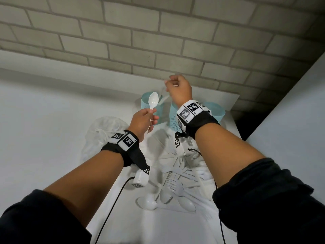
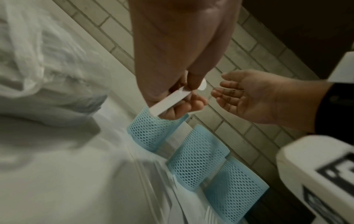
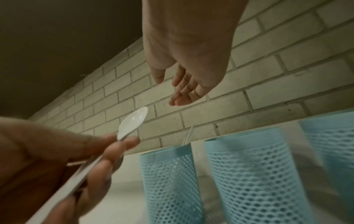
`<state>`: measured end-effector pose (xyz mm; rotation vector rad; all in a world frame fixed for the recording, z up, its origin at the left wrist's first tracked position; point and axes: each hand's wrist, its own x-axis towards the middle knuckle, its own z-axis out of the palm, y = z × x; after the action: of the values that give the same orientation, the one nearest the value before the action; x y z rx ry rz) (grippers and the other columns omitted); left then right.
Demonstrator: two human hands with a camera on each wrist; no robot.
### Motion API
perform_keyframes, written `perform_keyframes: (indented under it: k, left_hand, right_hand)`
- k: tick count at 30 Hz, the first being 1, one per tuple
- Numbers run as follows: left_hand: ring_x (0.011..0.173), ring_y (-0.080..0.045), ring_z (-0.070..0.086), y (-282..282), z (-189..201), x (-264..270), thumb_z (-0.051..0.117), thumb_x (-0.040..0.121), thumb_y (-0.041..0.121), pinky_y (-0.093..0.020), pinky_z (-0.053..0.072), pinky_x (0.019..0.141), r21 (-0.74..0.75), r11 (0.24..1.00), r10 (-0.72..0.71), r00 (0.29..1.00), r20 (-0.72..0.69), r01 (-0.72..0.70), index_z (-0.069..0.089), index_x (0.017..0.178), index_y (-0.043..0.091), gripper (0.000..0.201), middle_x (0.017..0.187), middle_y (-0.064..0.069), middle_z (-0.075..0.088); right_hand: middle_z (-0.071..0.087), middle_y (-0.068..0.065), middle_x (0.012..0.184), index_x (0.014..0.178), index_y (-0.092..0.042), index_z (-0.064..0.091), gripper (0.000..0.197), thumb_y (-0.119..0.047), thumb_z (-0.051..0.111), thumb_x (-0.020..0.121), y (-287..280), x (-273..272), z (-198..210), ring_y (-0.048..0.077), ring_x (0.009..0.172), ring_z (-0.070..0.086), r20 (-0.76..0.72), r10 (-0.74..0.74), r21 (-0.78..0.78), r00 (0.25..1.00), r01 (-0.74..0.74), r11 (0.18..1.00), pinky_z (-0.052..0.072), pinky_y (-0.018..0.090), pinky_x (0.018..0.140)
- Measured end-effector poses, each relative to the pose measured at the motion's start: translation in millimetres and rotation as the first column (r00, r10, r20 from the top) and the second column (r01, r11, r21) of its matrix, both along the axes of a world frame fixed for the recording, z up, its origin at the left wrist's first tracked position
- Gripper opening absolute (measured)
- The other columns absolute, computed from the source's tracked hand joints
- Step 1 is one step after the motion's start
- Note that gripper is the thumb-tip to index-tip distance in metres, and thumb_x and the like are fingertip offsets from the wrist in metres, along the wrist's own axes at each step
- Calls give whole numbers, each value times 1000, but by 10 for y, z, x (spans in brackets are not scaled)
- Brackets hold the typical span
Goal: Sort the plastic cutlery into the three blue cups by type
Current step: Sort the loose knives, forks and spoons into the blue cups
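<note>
Above three blue cups, a left hand (image 1: pixel 142 121) holds up a white spoon (image 1: pixel 153 101).
Thumb and fingers (image 3: pixel 122 145) pinch its handle, bowl uppermost, over the left cup (image 3: pixel 168 178). Beside it the right hand (image 1: pixel 179 89) hangs loosely spread and empty above the middle cup (image 3: pixel 249 174). More white cutlery (image 1: pixel 175 184) lies heaped on the table (image 1: pixel 44 120) near the person.

Dim, flat indoor light on my feeds, all three soft.
Head view bends the brick wall (image 1: pixel 158 32) at the edges; arms shadow the table (image 1: pixel 44 120). Wrist views smeared near the edges, the cups (image 3: pixel 249 174) blurred, top corners dark.
</note>
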<state>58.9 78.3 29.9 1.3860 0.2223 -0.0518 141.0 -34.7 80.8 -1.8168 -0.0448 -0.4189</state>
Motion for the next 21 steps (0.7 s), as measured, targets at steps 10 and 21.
perform_keyframes:
  k: [10, 21]
  left_hand:
    - [60, -8, 53, -424, 41, -176, 48, 97, 28, -15, 34, 45, 103, 959, -270, 961, 65, 263, 65, 94, 14, 22, 76, 0, 61]
    - [61, -5, 45, -693, -4, -283, 47, 98, 20, -14, 37, 53, 273, 842, -462, 883, -81, 466, 62, 109, 8, 23, 77, 4, 57]
  right_hand:
    - [61, 11, 84, 97, -9, 50, 22, -19, 66, 86, -455, -613, -268, 16, 71, 58, -243, 230, 2, 942, -237, 971, 51, 19, 59]
    - [58, 5, 69, 121, -10, 39, 40, -11, 62, 88, -1018, -829, -353, 6, 40, 47, -390, 54, 22, 919, -50, 999, 37, 18, 40]
